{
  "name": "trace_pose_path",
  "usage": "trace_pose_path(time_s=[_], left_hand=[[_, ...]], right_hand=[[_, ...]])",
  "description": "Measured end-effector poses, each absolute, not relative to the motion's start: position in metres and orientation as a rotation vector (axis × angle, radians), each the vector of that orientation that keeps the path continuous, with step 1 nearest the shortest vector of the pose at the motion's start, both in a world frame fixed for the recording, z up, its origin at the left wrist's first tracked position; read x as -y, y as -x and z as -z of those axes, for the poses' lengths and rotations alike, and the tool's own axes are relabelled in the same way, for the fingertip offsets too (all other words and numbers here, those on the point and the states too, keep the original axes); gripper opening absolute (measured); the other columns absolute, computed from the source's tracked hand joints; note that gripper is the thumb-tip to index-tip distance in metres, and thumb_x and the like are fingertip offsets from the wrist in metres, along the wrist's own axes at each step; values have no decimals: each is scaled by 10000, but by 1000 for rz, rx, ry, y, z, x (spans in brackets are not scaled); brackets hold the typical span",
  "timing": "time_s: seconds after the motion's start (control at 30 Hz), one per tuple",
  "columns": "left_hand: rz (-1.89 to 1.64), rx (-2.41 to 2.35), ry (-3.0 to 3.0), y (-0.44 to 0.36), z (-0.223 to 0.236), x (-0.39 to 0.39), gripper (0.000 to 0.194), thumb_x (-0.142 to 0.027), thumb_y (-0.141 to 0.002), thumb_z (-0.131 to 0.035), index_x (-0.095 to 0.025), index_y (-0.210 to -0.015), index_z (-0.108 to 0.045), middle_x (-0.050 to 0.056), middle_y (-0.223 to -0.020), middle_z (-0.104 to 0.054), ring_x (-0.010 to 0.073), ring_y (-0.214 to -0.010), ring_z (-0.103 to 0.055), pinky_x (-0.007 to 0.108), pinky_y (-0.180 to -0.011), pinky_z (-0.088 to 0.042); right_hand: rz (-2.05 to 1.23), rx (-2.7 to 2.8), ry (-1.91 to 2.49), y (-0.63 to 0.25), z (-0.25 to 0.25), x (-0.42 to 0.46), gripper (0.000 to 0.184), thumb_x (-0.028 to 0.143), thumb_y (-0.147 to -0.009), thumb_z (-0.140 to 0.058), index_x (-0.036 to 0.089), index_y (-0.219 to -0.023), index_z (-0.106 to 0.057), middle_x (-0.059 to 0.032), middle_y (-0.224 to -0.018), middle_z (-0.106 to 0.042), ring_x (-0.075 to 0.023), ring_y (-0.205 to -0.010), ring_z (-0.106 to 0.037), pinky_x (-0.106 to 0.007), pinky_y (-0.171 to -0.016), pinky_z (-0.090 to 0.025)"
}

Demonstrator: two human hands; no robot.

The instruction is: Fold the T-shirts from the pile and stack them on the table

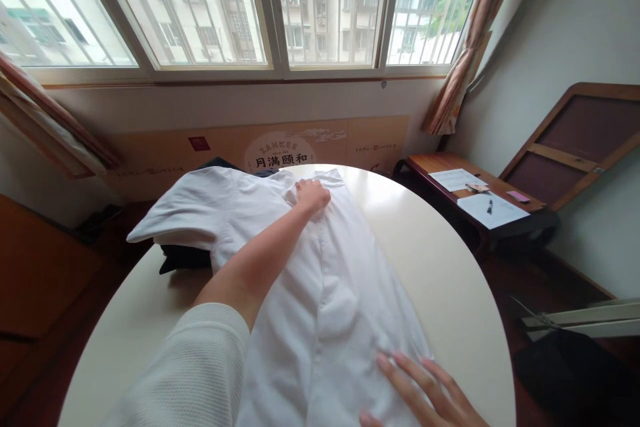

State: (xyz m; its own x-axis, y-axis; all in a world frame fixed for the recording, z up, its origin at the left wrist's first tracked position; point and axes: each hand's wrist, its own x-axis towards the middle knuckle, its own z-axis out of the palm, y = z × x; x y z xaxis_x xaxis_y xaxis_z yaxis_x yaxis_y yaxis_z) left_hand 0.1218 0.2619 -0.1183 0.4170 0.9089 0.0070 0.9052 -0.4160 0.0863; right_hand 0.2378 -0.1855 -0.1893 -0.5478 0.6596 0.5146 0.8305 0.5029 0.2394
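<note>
near field: the right hand (425, 392) lies open at the lower edge of the view, fingers spread and flat on the cloth. the left forearm, in a ribbed white sleeve (185, 367), crosses from lower left, and the left hand (313, 195) rests curled on the far end of the same cloth - whether it grips cannot be told.

centre: a white garment (320, 293) lies on a round cream table (450, 287), its long axis running away from the wearer of the camera toward the window, tilted slightly left, with a seam along it. its broad end, with a folded sleeve (173, 217) jutting left, points to the far side of the table. a dark cloth (185, 258) lies under that sleeve.

far field: a printed tan board (280, 157) stands along the wall below a barred window (270, 10). to the right, a wooden side table (430, 170) carries papers (493, 210) and a pen (489, 206) - a wood-framed panel (575, 140) leans just behind it.
</note>
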Motion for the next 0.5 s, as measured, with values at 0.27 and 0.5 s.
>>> trace_pose_path(time_s=[0.27, 0.5], left_hand=[[43, -1221, -2711, -182, 142, -287, 738, -552, -1063, -266, -208, -1716, -243, 85, -1798, -165, 323, -1653, -168, 537, -1318, -147], [-73, -1188, -2721, -187, 155, -311, 795, -583, -1061, -266, -125, -1710, -223, 117, -1795, -166, 299, -1663, -126, 520, -1333, -91]], right_hand=[[640, 2414, 1279, -209, 175, 118, 681, 582, -1096, -458, 149, -1621, -466, -186, -1578, -567, -355, -1516, -449, -560, -1247, -345], [685, 2433, 1168, -237, 185, 141, 425, 383, -1129, -475, 240, -1514, -586, -88, -1517, -640, -289, -1443, -540, -554, -1311, -219]])
